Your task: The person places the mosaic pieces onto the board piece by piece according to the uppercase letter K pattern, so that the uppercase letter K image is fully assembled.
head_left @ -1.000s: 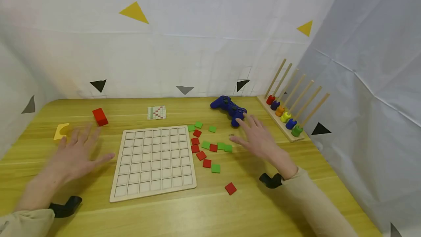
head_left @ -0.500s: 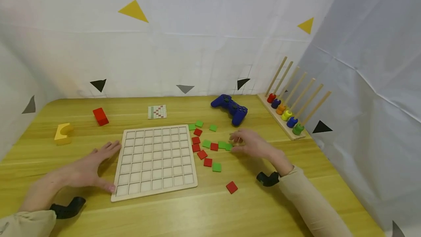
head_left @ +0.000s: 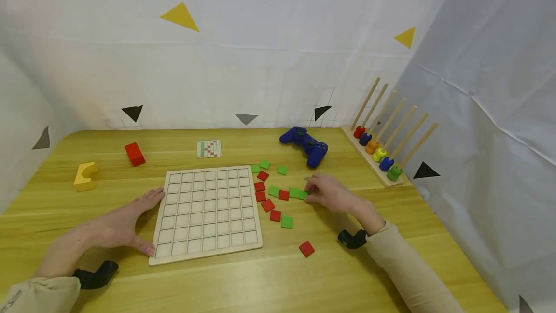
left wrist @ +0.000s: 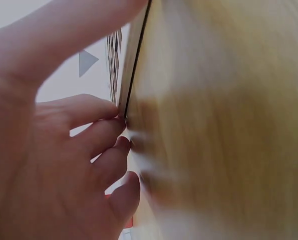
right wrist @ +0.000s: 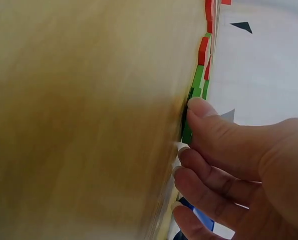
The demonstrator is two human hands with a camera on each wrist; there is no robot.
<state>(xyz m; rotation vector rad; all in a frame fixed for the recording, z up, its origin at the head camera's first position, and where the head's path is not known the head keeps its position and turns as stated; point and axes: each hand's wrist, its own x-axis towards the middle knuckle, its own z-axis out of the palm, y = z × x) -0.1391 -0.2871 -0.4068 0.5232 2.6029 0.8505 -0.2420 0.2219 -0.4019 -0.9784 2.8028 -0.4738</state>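
My left hand (head_left: 119,223) lies along the left edge of a square wooden grid board (head_left: 206,256), its thumb spread near the front corner and its fingertips at the edge farther back. In the left wrist view, those fingertips (left wrist: 121,120) meet the table right beside the board's side. My right hand (head_left: 332,192) is low over the table at the right end of the scattered tiles, its fingers curled. Thumb and fingertips pinch the edge of a green square tile (head_left: 302,195). The right wrist view has the thumb pressed against that green tile (right wrist: 187,131).
Several red tiles (head_left: 275,216) and green tiles (head_left: 287,222) lie right of the board. Behind are a pattern card (head_left: 209,149) and a blue game controller (head_left: 305,146). A pegged bead stand (head_left: 369,151) is at right; a red block (head_left: 135,154) and yellow arch block (head_left: 84,177) at left.
My left hand has come down and right, from near the yellow block to the board's edge. The right hand has drawn back from the controller and closed its fingers at the green tile.
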